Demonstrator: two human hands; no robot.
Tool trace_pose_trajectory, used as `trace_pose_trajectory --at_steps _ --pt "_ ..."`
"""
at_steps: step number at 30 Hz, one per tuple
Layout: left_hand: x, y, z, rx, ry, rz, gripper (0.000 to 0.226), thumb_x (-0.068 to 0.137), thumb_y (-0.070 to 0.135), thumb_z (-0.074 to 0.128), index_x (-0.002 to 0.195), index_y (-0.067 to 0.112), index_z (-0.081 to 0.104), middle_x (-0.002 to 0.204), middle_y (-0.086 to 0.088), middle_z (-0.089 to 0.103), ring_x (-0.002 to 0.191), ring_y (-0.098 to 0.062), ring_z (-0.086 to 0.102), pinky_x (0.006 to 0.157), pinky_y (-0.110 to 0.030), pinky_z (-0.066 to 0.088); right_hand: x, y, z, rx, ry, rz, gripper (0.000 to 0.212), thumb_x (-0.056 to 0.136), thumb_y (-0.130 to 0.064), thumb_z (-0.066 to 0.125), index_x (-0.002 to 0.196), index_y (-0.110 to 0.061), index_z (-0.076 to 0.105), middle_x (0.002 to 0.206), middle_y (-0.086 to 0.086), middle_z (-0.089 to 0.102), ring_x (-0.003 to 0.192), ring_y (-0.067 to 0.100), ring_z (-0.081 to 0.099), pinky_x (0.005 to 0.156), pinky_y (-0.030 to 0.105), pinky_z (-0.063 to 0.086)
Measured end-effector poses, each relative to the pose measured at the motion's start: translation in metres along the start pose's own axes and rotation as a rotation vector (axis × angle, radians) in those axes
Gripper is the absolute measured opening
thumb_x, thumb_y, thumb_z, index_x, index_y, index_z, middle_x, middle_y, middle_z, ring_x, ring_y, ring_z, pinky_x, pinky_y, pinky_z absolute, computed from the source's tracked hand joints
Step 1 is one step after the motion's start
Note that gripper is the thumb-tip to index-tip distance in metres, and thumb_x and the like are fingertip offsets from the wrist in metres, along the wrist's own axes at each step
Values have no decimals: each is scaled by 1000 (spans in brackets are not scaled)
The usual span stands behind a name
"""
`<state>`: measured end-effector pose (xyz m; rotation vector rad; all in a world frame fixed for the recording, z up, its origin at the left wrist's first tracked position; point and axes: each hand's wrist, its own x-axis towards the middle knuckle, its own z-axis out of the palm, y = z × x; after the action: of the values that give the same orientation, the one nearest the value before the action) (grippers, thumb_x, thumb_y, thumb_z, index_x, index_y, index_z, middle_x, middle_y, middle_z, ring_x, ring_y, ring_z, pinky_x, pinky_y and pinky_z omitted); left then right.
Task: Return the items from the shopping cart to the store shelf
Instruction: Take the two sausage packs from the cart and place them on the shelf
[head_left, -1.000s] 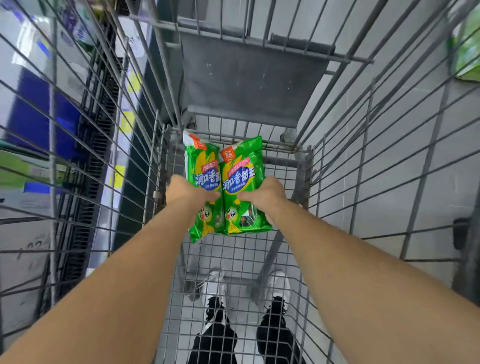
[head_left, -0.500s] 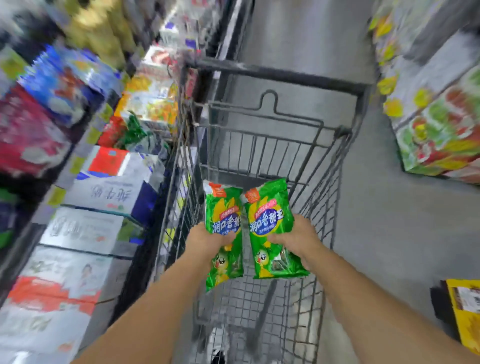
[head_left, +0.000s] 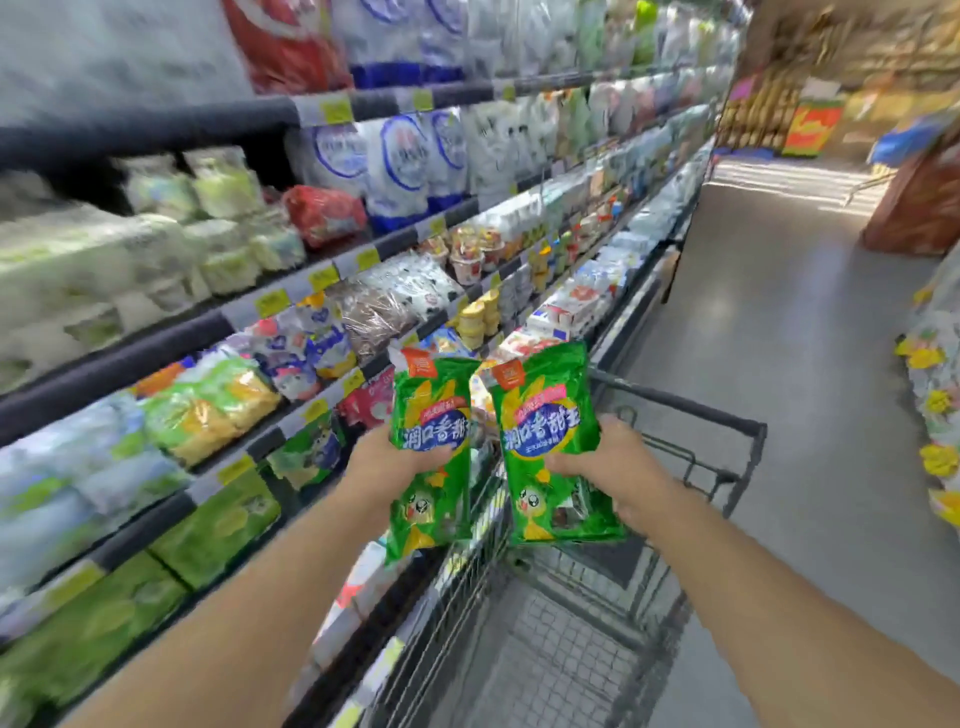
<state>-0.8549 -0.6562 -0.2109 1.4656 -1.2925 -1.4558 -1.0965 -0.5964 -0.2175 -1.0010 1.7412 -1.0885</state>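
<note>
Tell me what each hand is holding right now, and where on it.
Left hand grips one green corn snack bag around its middle; right hand grips a second green corn snack bag at its lower right side.

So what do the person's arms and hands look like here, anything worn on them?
Both forearms are bare as far as the frame shows: no sleeves, gloves, watch or bands in view. The left hand and right hand are bare too; motion blur hides any small rings.
</note>
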Motion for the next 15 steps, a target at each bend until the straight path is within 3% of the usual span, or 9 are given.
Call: trace_pose_trajectory --at_steps 3,5,7,9,12,13,15 --pt "-58 16 -54 -42 128 21 27 68 6 86 91 9 71 87 -14 75 78 -33 71 79 -49 59 -33 -39 36 16 -141 -104 40 70 0 86 92 -20 59 101 7 74 84 16 69 79 38 58" --pt "-96 23 -91 -58 229 58 22 71 3 83 88 10 70 82 -12 75 66 -25 70 62 -36 61 -55 -64 65 58 -255 -172 42 73 3 84 89 -24 55 104 1 71 79 6 64 75 30 55" --pt "-134 26 -130 -87 320 75 17 75 1 79 87 8 69 68 -6 74 50 -16 67 45 -25 54 -77 -88 97 64 -338 -243 44 73 1 84 95 -23 53 94 -13 63 75 -5 54 70 22 47" --pt "-169 24 -170 -128 395 88 14 76 2 79 85 6 69 57 -2 71 43 -12 65 38 -21 49 -97 -108 137 20 -418 -288 51 68 -4 89 110 -12 60 92 -11 69 82 2 62 71 24 51" --pt "-222 10 -235 -165 544 85 17 73 6 82 86 7 72 68 -7 74 52 -18 68 45 -26 53 -136 -136 206 -22 -517 -330 62 60 -5 93 115 -10 64 99 4 77 93 23 73 85 46 59" --pt "-242 2 -257 -174 598 88 18 71 7 83 87 8 73 73 -9 75 58 -21 69 52 -30 56 -153 -145 231 -30 -551 -348 62 59 -5 93 114 -10 64 100 6 77 94 25 73 86 47 59" --pt "-285 -14 -301 -196 680 77 23 69 8 85 89 8 73 85 -13 76 73 -28 70 71 -42 60 -192 -159 284 -30 -629 -382 58 62 -5 92 112 -9 63 97 5 75 89 21 71 77 35 61"
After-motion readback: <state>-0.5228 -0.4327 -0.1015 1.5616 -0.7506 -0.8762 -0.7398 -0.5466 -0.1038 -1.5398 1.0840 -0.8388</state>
